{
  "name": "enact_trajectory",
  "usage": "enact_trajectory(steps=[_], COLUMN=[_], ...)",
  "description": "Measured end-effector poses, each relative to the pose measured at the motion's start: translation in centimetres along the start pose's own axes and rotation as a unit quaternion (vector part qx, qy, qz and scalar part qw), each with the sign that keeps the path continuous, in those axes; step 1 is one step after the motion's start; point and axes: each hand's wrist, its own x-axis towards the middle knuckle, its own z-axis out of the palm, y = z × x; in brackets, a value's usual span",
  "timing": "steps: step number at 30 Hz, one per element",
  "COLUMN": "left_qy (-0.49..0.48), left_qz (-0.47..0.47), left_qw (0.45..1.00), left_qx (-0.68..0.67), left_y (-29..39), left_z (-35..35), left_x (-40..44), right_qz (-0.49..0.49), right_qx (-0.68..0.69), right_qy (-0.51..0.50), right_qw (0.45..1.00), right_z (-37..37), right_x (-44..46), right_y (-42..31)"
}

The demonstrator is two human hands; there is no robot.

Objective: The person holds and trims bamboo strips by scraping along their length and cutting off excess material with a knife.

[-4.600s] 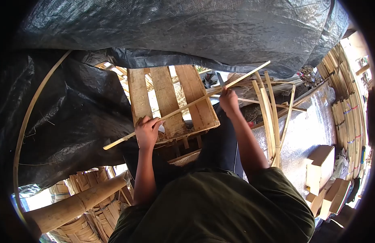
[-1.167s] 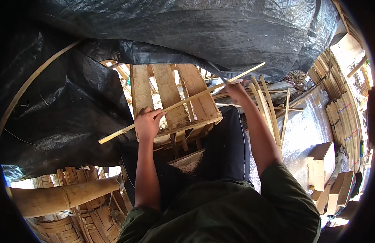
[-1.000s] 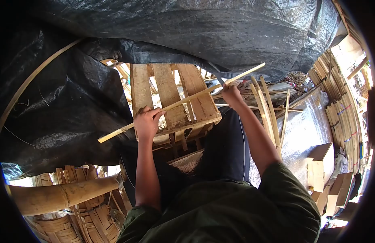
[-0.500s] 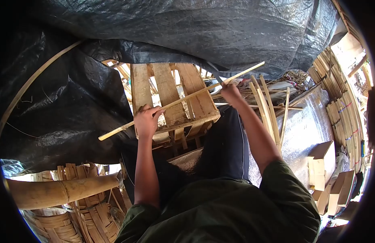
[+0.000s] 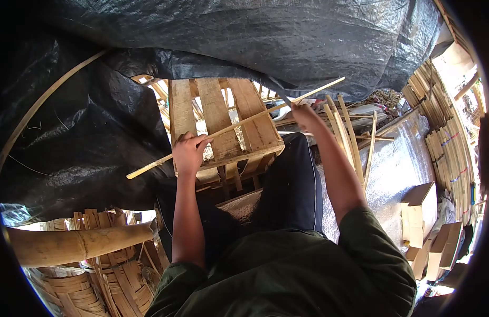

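Observation:
A long, thin bamboo strip [image 5: 239, 125] slants across the wooden slatted crate [image 5: 253, 113] in front of my knees. My left hand [image 5: 188, 153] is closed around it, near its lower left end. My right hand [image 5: 307, 117] grips a knife [image 5: 279, 90], whose dark blade points up and to the left and meets the strip close to its upper right part. The knife's handle is hidden inside my fist. Several loose bamboo strips [image 5: 344, 134] lean just right of my right hand.
Black plastic sheeting [image 5: 244, 31] hangs low ahead and on the left. A thick bamboo pole [image 5: 81, 244] and woven bamboo baskets [image 5: 70, 290] are at lower left. To the right are silvery sheeting [image 5: 397, 158], cardboard boxes [image 5: 420, 211] and bundled bamboo strips [image 5: 448, 153].
My right hand and the knife have shifted slightly up and right along the strip. The left hand keeps its hold, and the whole view has tilted a little.

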Motion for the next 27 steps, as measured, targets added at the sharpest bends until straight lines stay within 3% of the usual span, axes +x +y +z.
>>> enact_trajectory(steps=[2, 3, 5, 6, 7, 9, 10, 11, 13, 14, 15, 17, 18, 19, 21, 22, 24, 25, 27], left_qy=[0.007, 0.005, 0.020, 0.021, 0.017, 0.013, 0.009, 0.005, -0.003, 0.005, 0.016, 0.016, 0.016, 0.016, 0.001, 0.028, 0.029, 0.029, 0.027], left_qz=[0.013, 0.012, 0.012, 0.009, 0.010, 0.006, 0.009, 0.013, 0.007, 0.004, 0.003, 0.006, 0.011, 0.011, -0.020, 0.014, 0.023, 0.033, 0.024], left_qw=[1.000, 1.000, 1.000, 1.000, 1.000, 1.000, 1.000, 1.000, 1.000, 1.000, 1.000, 1.000, 1.000, 1.000, 1.000, 0.999, 0.999, 0.999, 0.999], left_qx=[0.004, 0.005, -0.007, -0.005, -0.010, -0.013, -0.012, -0.010, 0.006, -0.002, -0.011, -0.008, -0.004, -0.006, -0.006, -0.016, -0.013, -0.009, -0.010], left_y=[-0.3, -0.4, -0.4, -0.3, -0.1, -0.1, -0.1, 0.0, -0.1, -0.2, -0.4, -0.5, -0.4, -0.4, -0.5, -0.6, -0.5, -0.4, -0.5], left_z=[0.3, 0.3, 0.2, 0.1, -0.1, -0.1, 0.1, 0.2, -0.1, -0.1, 0.0, 0.1, 0.2, 0.1, 0.0, 0.3, 0.2, 0.2, 0.1], left_x=[0.0, -0.2, 0.1, 0.1, 0.1, 0.1, 0.0, 0.0, -0.2, -0.3, -0.1, 0.0, 0.1, 0.1, -0.2, -0.1, 0.1, 0.1, 0.0], right_qz=[0.121, 0.122, 0.062, 0.059, 0.058, 0.098, 0.034, 0.035, -0.068, -0.025, -0.027, 0.100, 0.027, 0.054, 0.045, 0.044, 0.134, 0.135, 0.024], right_qx=[0.139, 0.138, 0.100, -0.034, -0.036, 0.100, 0.046, 0.046, -0.105, -0.076, -0.075, -0.004, -0.006, 0.080, 0.004, 0.005, 0.091, 0.091, 0.075], right_qy=[-0.036, -0.038, -0.016, -0.059, -0.063, -0.147, -0.086, -0.089, 0.025, -0.079, -0.077, -0.077, -0.084, -0.045, -0.095, -0.093, -0.080, -0.081, -0.077], right_qw=[0.982, 0.982, 0.993, 0.996, 0.996, 0.979, 0.995, 0.994, 0.992, 0.994, 0.994, 0.992, 0.996, 0.994, 0.994, 0.995, 0.983, 0.983, 0.994], right_z=[-2.2, -0.9, 2.4, 1.4, 0.7, -0.8, 0.2, 1.1, 2.2, 0.6, -0.6, -2.1, -0.8, 1.3, -0.5, -1.4, -2.7, -1.7, 1.0], right_x=[0.8, -0.2, -2.8, -2.8, -1.8, 0.8, 0.9, 0.9, 0.5, 1.5, 2.2, 2.2, 0.9, -1.0, -0.7, 0.0, 0.8, -0.5, -4.1], right_y=[-0.8, -0.7, -2.0, -2.6, -2.3, -1.3, -0.9, -0.4, 0.4, 0.1, -0.1, -0.4, 0.0, -0.4, -0.8, -0.9, -0.7, -1.0, -1.8])
